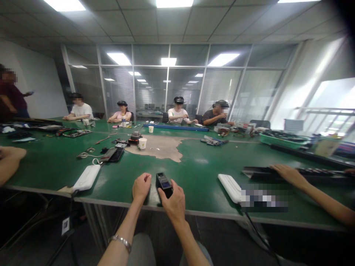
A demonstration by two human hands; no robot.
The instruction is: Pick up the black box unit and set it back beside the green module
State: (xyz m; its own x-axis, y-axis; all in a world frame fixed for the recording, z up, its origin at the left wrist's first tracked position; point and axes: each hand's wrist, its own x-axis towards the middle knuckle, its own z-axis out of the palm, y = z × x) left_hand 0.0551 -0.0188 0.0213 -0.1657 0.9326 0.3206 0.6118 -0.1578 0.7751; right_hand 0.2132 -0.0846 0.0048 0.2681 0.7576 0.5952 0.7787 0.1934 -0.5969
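Observation:
My right hand is closed around the lower end of a small black boxy device with a little screen on its upper face. The thumb lies along its left side and the fingers along its right, just over the green table. To the left of the device, apart from it, my left hand rests in a loose fist near the table edge. Nothing shows in its curled fingers. A metal bracelet circles the left wrist.
White power banks lie left and right. Ahead are dark phones, a paper cup and a bare brown patch. Another person's hand touches a long black part. Several people sit across the table.

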